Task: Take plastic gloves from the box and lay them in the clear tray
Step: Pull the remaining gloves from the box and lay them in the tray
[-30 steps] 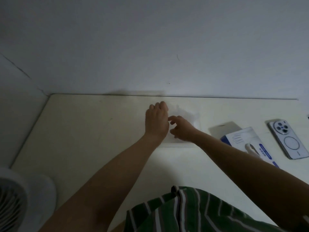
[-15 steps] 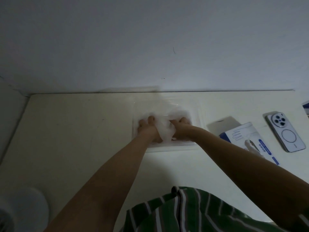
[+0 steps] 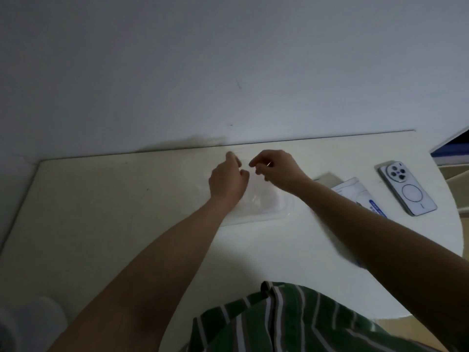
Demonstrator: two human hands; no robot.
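White table (image 3: 101,224): clear tray (image 3: 284,212) beneath left hand (image 3: 227,182), right hand (image 3: 279,171); fingers curled, pinch unclear.

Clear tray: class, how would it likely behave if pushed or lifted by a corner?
The clear tray looks thin-walled, so it is probably light and bendy when lifted. It lies flat and low on the smooth table, so a push would likely slide it, not tip it.

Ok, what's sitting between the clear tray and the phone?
The glove box, partly behind the right forearm, lies between the clear tray and the phone, in the head view.
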